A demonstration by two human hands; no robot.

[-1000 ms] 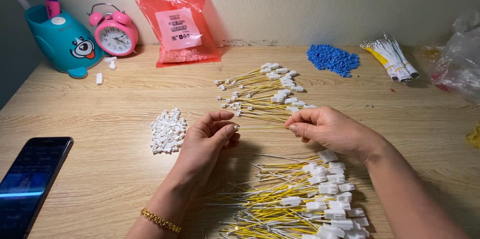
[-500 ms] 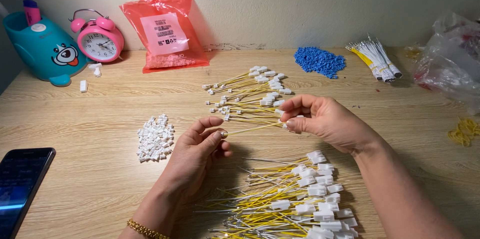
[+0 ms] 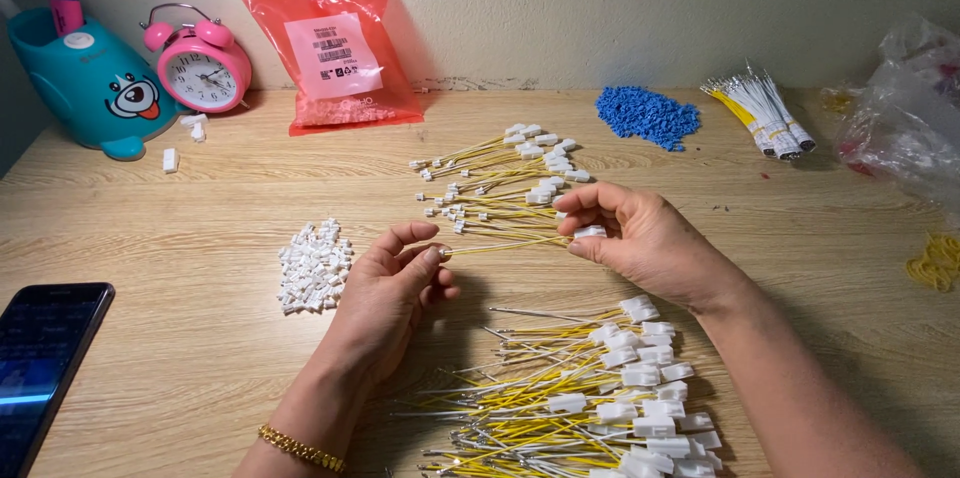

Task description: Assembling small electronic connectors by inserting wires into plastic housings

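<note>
Between both hands, thin yellow wire (image 3: 505,245), white-capped ends

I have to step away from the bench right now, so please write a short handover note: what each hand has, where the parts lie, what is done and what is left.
Left hand: pinches the small white end of one thin yellow wire.
Right hand: pinches that wire's larger white plastic connector. The wire is stretched between both hands above the wooden table.
Done, by the look of it: fanned pile of yellow wires with white pieces on both ends, behind the hands.
Left: heap of yellow wires with bare metal tips, nearest the person.
Loose small white housings lie beside the left hand.
</note>
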